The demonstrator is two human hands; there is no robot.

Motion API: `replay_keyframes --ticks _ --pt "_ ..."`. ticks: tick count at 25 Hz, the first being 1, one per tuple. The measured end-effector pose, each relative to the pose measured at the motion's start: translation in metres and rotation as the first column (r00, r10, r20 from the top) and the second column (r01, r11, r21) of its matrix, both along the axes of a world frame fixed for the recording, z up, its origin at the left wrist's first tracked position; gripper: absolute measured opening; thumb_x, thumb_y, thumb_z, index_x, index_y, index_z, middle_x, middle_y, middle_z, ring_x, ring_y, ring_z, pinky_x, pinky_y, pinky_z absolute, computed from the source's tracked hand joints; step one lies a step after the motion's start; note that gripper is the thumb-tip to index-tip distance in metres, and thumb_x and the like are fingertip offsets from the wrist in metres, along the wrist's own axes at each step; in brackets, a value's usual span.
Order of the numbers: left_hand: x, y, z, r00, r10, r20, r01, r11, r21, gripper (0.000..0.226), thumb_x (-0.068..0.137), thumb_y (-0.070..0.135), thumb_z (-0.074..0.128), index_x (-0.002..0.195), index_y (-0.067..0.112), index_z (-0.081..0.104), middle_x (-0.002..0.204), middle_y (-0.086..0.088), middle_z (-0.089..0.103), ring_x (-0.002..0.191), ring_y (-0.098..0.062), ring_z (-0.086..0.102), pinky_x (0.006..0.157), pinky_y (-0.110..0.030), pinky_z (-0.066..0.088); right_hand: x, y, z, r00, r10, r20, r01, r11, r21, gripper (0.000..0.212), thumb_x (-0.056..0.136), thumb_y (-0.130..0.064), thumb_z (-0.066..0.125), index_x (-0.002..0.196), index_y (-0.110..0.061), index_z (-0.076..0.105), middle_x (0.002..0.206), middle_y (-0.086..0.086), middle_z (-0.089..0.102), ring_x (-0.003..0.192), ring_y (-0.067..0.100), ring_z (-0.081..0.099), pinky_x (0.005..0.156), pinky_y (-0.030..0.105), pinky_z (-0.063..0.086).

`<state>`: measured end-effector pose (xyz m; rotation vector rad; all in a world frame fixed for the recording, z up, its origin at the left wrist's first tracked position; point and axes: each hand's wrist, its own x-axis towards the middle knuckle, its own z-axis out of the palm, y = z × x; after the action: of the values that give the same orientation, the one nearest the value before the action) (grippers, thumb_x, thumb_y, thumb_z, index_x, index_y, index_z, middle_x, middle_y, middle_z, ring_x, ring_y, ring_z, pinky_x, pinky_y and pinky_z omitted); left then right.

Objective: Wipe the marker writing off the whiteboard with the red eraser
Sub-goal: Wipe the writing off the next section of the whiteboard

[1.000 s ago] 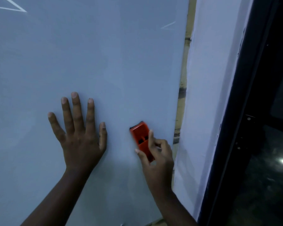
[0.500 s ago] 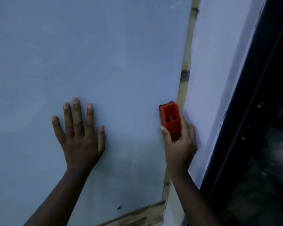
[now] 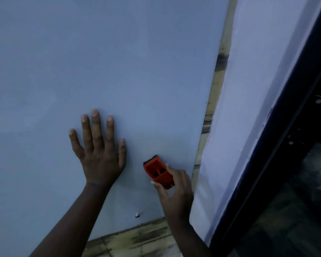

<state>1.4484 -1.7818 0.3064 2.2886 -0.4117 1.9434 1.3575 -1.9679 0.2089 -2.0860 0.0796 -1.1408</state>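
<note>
Dim, bluish light throughout; no marker writing to be made out on the visible part of the whiteboard. Board cut off at top and left of view. Small metal screw near the lower edge, detail too fine to tell. Wooden backing showing below and along the right edge. White panel to the right, then a dark frame; beyond it only faint glints.

Left hand flat against board, fingers straight and spread, thumb out toward the eraser, forearm rising from lower left. Nothing held.

Right hand low on the board near its right edge, thumb and fingers pinching the red eraser by its sides. Eraser tilted, upper end leaning left, dark pad edge against the board. Palm hidden behind the eraser body; forearm cut off at bottom edge.
</note>
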Motion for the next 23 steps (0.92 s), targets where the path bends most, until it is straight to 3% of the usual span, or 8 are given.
replay_keyframes --ticks 3,6,9,10,13,17,20,23 --pt "-0.001 0.002 -0.011 1.0 -0.012 0.0 0.012 1.0 0.021 0.071 0.107 0.036 0.048 0.168 0.008 0.023 0.177 -0.016 0.004 0.165 -0.035 0.004 0.131 -0.059 0.002 -0.001 -0.008 0.022 1.0 0.008 0.022 -0.012 0.977 0.212 0.06 0.066 -0.036 0.096 0.119 -0.027 0.068 0.108 -0.01 0.064 0.098 0.013 0.065 0.077 0.038 0.06" --pt "-0.001 0.002 -0.019 1.0 -0.014 0.002 0.014 0.999 0.04 0.072 0.106 0.036 0.049 0.168 0.008 0.024 0.177 -0.016 0.004 0.165 -0.035 0.005 0.131 -0.058 0.002 0.012 -0.036 0.081 0.98 -0.058 0.189 -0.025 0.912 0.409 0.054 0.07 -0.036 0.094 0.117 -0.029 0.068 0.108 -0.004 0.069 0.095 0.013 0.07 0.079 0.037 0.06" --pt "-0.001 0.002 -0.026 1.0 -0.016 0.003 0.016 0.999 0.047 0.074 0.106 0.037 0.048 0.168 0.009 0.022 0.177 -0.016 0.004 0.165 -0.035 0.005 0.131 -0.058 0.002 0.029 -0.051 0.146 0.938 -0.123 0.324 -0.121 0.759 0.64 0.052 0.075 -0.024 0.093 0.122 -0.015 0.072 0.109 0.002 0.075 0.094 0.008 0.074 0.083 0.034 0.063" --pt "-0.001 0.002 -0.027 1.0 -0.016 0.004 0.016 0.999 0.05 0.074 0.106 0.037 0.048 0.168 0.009 0.022 0.177 -0.016 0.005 0.165 -0.035 0.005 0.131 -0.058 0.002 0.033 -0.05 0.159 0.926 -0.158 0.343 -0.11 0.757 0.644 0.054 0.077 -0.023 0.092 0.126 -0.011 0.071 0.108 0.002 0.075 0.092 0.006 0.073 0.082 0.031 0.063" --pt "-0.001 0.001 -0.032 1.0 -0.022 0.007 0.022 0.998 0.055 0.073 0.105 0.037 0.049 0.168 0.009 0.024 0.177 -0.016 0.007 0.164 -0.035 0.007 0.131 -0.058 0.003 0.034 -0.042 0.159 0.923 -0.208 0.324 0.041 0.89 0.454 0.058 0.084 -0.036 0.086 0.132 -0.008 0.069 0.1 0.001 0.063 0.088 0.008 0.067 0.076 0.022 0.058" --pt "-0.002 0.001 -0.039 1.0 -0.027 0.007 0.027 0.998 0.051 0.073 0.105 0.037 0.049 0.168 0.009 0.023 0.177 -0.016 0.007 0.164 -0.034 0.008 0.132 -0.057 0.002 0.019 -0.027 0.086 0.973 -0.178 0.148 0.143 0.965 0.219 0.059 0.086 -0.043 0.081 0.129 -0.004 0.069 0.098 0.002 0.053 0.088 0.014 0.059 0.075 0.024 0.051" --pt "-0.001 0.001 -0.045 1.0 -0.016 0.0 0.016 0.999 0.05 0.074 0.105 0.038 0.049 0.168 0.01 0.023 0.177 -0.016 0.007 0.164 -0.034 0.008 0.132 -0.057 0.001 0.006 -0.008 0.012 0.991 -0.131 0.032 0.129 0.99 0.064 0.062 0.086 -0.046 0.076 0.133 -0.007 0.067 0.104 0.001 0.057 0.094 0.019 0.063 0.075 0.033 0.058" --pt "-0.001 0.001 -0.052 1.0 -0.016 -0.006 0.016 0.998 0.062 0.073 0.106 0.038 0.047 0.168 0.01 0.023 0.177 -0.016 0.007 0.164 -0.034 0.008 0.132 -0.057 0.001 0.002 -0.008 -0.034 0.992 -0.113 -0.061 0.125 0.96 0.251 0.065 0.085 -0.043 0.079 0.139 -0.01 0.064 0.11 -0.003 0.06 0.1 0.014 0.065 0.082 0.033 0.06"
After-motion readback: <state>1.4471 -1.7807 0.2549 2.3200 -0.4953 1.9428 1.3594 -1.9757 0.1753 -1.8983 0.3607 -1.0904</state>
